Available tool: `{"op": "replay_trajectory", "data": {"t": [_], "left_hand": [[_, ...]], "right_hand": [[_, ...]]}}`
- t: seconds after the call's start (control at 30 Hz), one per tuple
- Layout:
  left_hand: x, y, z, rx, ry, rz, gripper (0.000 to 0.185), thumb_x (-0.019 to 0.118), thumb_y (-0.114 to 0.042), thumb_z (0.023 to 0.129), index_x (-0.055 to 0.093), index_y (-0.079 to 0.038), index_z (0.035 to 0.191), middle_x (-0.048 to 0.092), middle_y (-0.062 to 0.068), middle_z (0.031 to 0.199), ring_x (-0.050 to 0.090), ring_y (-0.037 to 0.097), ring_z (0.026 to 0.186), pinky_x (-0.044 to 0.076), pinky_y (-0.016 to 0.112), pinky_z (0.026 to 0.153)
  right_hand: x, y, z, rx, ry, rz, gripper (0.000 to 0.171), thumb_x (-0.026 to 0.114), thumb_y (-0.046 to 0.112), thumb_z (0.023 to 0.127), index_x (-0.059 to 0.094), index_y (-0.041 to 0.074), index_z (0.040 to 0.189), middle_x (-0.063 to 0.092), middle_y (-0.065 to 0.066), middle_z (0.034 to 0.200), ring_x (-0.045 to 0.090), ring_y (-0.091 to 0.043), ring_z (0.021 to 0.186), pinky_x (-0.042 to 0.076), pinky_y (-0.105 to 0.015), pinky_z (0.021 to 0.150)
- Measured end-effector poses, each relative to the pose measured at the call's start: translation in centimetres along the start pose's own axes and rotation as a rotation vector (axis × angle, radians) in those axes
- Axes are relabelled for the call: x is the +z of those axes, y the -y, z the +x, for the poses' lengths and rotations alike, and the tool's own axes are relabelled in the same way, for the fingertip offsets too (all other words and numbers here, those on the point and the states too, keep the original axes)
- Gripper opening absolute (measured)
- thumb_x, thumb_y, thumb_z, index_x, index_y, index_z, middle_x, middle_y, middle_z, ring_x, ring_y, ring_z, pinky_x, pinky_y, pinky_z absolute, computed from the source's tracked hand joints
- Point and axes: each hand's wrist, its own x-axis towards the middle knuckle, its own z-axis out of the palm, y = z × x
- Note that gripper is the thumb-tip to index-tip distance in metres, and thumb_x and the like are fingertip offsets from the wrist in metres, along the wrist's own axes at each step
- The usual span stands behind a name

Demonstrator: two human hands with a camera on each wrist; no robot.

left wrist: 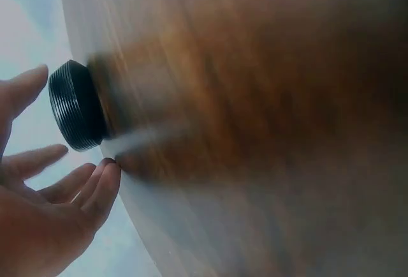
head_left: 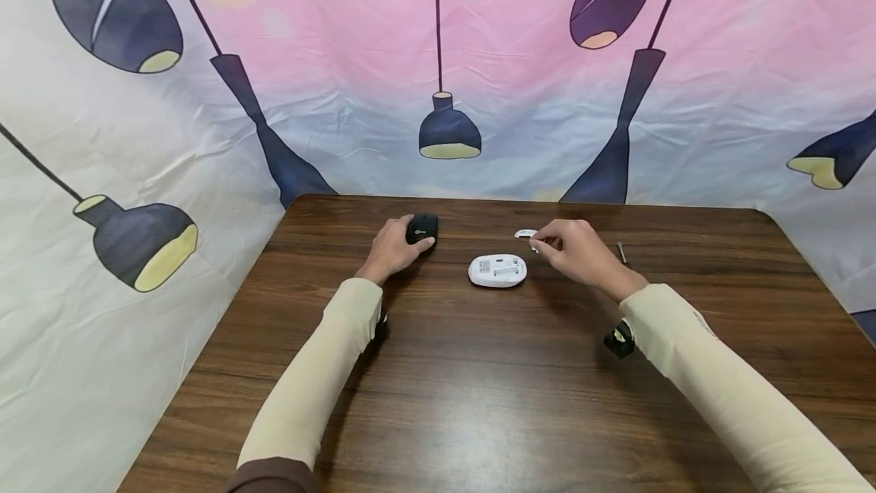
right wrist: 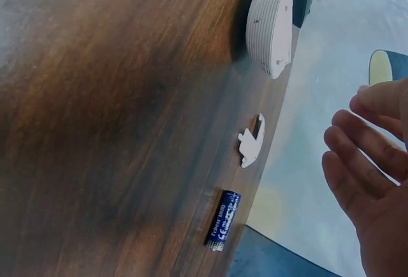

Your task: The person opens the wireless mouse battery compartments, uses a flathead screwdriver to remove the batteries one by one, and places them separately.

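The right hand's [head_left: 573, 248] fingertips are held narrow at the white cover [head_left: 525, 233], just right of frame centre, their grip indeterminable; the left hand's [head_left: 395, 246] fingers are spread around the black mouse [head_left: 422, 227]; the cover's edges are best pinched.

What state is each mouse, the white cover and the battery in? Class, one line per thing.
White mouse: upside down, battery slot uncovered.
Black mouse: right side up, between the left hand's thumb and fingers.
White cover: off, loose on the table.
Battery: lying loose on its side.
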Motion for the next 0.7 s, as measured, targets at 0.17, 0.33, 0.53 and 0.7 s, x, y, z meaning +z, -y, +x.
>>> {"op": "replay_trajectory", "data": {"t": [0.17, 0.33, 0.53, 0.7], "left_hand": [[0.1, -0.2, 0.7, 0.007, 0.047, 0.037, 0.07, 0.063, -0.035, 0.102, 0.035, -0.001, 0.156, 0.041, 0.026, 0.152, 0.043, 0.042, 0.135, 0.041, 0.056, 0.113], [0.0, -0.4, 0.4, 0.013, 0.061, 0.067, 0.069, 0.064, -0.034, 0.102, 0.037, 0.002, 0.154, 0.042, 0.027, 0.152, 0.045, 0.041, 0.135, 0.042, 0.054, 0.113], [-0.3, -0.7, -0.5, 0.015, 0.068, 0.092, 0.068, 0.067, -0.035, 0.099, 0.043, 0.002, 0.151, 0.049, 0.026, 0.147, 0.049, 0.04, 0.131, 0.043, 0.055, 0.111], [-0.7, -0.9, -1.5, 0.016, 0.085, 0.11, 0.067, 0.07, -0.037, 0.097, 0.048, 0.001, 0.148, 0.051, 0.024, 0.145, 0.05, 0.04, 0.13, 0.043, 0.056, 0.111]], "right_hand": [[-0.1, -0.2, -0.6, -0.016, -0.012, -0.006, 0.012, 0.07, 0.009, 0.096, 0.078, 0.002, 0.101, 0.073, -0.006, 0.089, 0.061, -0.015, 0.072, 0.053, -0.034, 0.064], [-0.2, -0.3, -1.1, -0.028, -0.032, -0.015, 0.01, 0.071, 0.009, 0.095, 0.078, 0.002, 0.099, 0.072, -0.005, 0.086, 0.055, -0.014, 0.069, 0.049, -0.032, 0.062], [-0.2, -0.2, -1.8, -0.011, -0.017, -0.003, 0.01, 0.071, 0.009, 0.096, 0.078, 0.004, 0.099, 0.072, -0.005, 0.089, 0.057, -0.015, 0.071, 0.05, -0.033, 0.063], [-0.2, -0.3, -2.1, -0.009, -0.017, 0.004, 0.011, 0.071, 0.01, 0.096, 0.078, 0.003, 0.102, 0.074, -0.006, 0.091, 0.062, -0.015, 0.074, 0.055, -0.035, 0.065]]}}
